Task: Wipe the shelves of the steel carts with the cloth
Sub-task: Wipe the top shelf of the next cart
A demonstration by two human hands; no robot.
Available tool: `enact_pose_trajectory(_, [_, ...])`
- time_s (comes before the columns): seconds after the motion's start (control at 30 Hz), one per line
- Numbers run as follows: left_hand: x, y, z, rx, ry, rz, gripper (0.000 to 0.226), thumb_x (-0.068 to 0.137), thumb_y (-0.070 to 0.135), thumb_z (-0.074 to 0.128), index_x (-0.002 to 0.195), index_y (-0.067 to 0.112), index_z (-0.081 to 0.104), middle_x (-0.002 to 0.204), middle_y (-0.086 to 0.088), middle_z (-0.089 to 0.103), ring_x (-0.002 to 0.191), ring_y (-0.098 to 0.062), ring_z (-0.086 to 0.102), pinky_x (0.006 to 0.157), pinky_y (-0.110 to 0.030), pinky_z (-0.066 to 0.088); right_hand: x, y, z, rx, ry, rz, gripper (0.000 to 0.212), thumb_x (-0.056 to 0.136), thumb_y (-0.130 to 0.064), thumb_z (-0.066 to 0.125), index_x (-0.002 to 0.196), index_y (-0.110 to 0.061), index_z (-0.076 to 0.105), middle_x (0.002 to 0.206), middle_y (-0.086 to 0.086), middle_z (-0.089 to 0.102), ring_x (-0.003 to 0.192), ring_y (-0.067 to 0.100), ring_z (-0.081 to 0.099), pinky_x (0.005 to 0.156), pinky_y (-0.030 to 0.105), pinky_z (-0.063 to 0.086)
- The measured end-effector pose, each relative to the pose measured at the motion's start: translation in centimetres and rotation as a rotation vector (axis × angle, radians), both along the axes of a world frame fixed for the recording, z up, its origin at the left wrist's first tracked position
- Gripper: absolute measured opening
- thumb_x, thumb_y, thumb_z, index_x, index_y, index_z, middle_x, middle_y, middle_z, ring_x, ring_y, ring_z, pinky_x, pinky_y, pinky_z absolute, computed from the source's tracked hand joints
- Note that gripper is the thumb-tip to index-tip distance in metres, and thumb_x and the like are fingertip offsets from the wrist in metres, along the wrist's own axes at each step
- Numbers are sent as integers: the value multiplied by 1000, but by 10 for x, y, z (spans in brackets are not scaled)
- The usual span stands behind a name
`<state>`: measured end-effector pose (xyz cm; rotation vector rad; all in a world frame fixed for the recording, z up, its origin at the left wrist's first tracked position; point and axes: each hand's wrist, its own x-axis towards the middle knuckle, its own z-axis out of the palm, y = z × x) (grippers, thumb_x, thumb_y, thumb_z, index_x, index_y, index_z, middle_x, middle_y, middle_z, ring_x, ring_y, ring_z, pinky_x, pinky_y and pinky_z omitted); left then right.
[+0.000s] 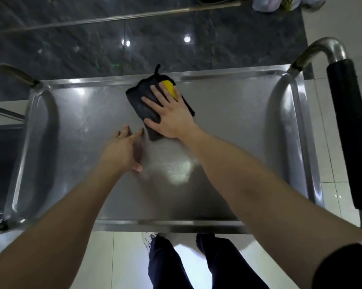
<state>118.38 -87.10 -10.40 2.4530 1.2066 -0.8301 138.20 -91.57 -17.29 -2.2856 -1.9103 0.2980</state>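
Observation:
The steel cart's top shelf [228, 126] fills the middle of the view, shiny and rimmed. A folded black cloth [142, 101] with a yellow patch and a small hanging loop lies near the far rim, a little right of centre. My right hand [171, 115] presses flat on the cloth with its fingers spread and straight. My left hand [125, 151] hovers just over the shelf to the left of the cloth, fingers loosely extended and holding nothing.
A curved steel handle with a black foam grip [346, 130] rises at the cart's right end. Another steel rail [11, 73] bends at the left end. Dark glossy floor tiles lie beyond the cart, pale tiles under my legs [196, 263].

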Motion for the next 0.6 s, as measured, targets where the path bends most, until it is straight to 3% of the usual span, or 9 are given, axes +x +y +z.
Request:
enact_pose_trajectory(0.1, [2,1,-1,-17,-28,29,148,56,41,106,172,42,14,181,-16,6,165,-42,14,128,-51,30,53,-36,0,10,10,-152,78,98,-80,31,168,-43,30,181,-1,12,168,24,1,132,60,4])
enact_pose_trajectory(0.3, [4,3,-1,18,-57,0,146,52,44,107,171,44,21,179,-14,15,162,-39,23,123,-54,38,173,-159,1,-98,-20,-660,85,97,-86,20,170,-44,17,182,-1,2,167,24,-8,132,59,-3])
enact_pose_trajectory(0.43, [9,1,0,29,-67,-26,145,51,41,108,171,38,26,172,-17,27,152,-40,36,116,-53,44,171,-182,1,-146,-62,-867,88,97,-84,13,172,-36,15,181,8,2,167,32,-7,130,63,-4])
enact_pose_trajectory(0.53, [11,-1,4,32,-65,-22,145,51,41,107,171,39,26,174,-16,24,152,-40,37,114,-53,45,110,-157,2,-94,-43,-849,88,99,-77,23,172,-29,19,179,19,5,166,40,-2,129,67,0])
enact_pose_trajectory(0.6, [11,-2,6,40,-69,-16,144,51,41,107,170,40,26,173,-15,26,150,-39,41,112,-52,46,55,-146,-1,-34,-45,-621,85,99,-75,33,171,-30,25,179,20,8,166,41,1,129,67,1])
